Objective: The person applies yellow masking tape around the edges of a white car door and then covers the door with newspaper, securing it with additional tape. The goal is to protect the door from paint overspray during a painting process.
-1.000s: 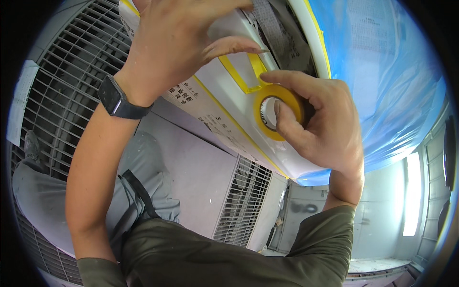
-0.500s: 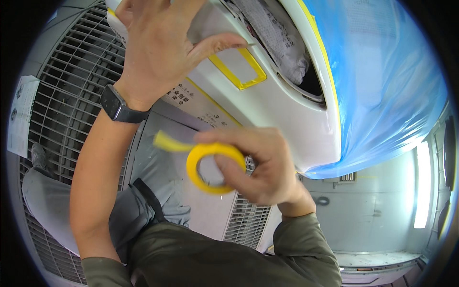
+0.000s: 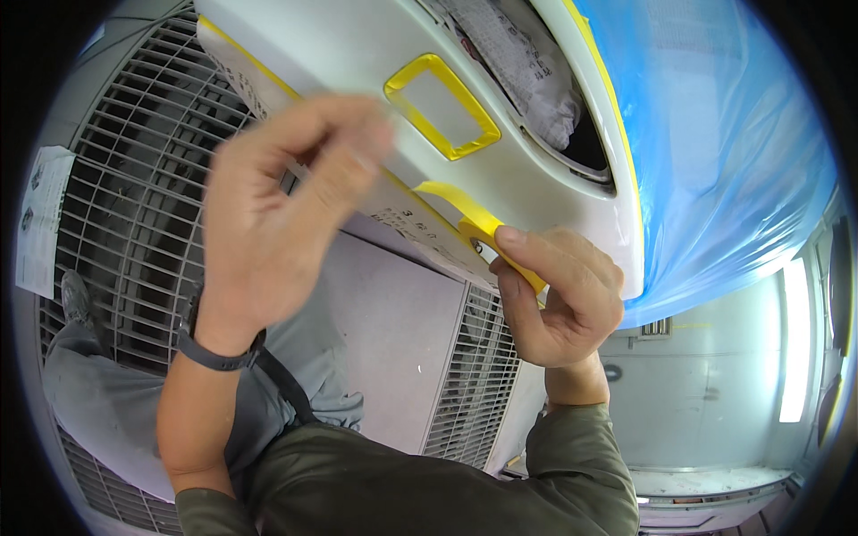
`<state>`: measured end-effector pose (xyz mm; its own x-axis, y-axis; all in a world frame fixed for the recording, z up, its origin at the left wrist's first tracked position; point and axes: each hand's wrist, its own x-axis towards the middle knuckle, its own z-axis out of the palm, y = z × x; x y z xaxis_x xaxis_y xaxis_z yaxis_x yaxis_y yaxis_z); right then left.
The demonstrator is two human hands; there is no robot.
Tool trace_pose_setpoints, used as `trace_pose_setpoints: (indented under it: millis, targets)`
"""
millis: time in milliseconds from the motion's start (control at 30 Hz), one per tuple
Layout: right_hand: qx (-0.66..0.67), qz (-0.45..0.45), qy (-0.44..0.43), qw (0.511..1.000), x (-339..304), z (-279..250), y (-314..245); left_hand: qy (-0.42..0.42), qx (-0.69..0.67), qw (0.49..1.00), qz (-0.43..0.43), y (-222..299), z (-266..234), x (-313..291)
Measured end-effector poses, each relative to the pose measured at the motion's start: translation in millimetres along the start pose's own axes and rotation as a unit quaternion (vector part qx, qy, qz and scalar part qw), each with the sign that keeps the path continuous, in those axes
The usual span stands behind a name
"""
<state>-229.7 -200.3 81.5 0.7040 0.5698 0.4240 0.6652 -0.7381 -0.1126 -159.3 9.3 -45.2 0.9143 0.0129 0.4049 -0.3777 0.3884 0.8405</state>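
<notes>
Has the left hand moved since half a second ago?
Yes: against the yellow tape outline, the left hand has moved down the picture, away from it.

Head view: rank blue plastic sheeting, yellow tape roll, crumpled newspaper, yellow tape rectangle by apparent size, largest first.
1. Blue plastic sheeting
2. Crumpled newspaper
3. Yellow tape rectangle
4. Yellow tape roll, partly hidden; visible part only

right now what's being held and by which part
The right hand pinches a yellow tape roll by its right side; the blurred left hand shows nothing held.
</notes>
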Motion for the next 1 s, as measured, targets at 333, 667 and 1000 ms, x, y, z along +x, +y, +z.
trace_pose_setpoints:
  millis: [333, 667, 1000]
  targets:
    - [-0.028, 0.002, -0.002, 1.0, 0.0, 3.5, 5.0, -0.022, 0.088, 0.992, 0.092, -1.5, 11.7, 6.5]
    - [-0.055, 0.148, 0.049, 0.986, -34.4, -8.0, 5.1, 0.156, 0.285, 0.857, 0.401, -38.9, 18.3, 54.4]
    - [-0.052, 0.16, 0.065, 0.984, -25.1, 6.7, 20.7, 0.152, 0.273, 0.855, 0.415, -63.4, 14.6, 70.4]
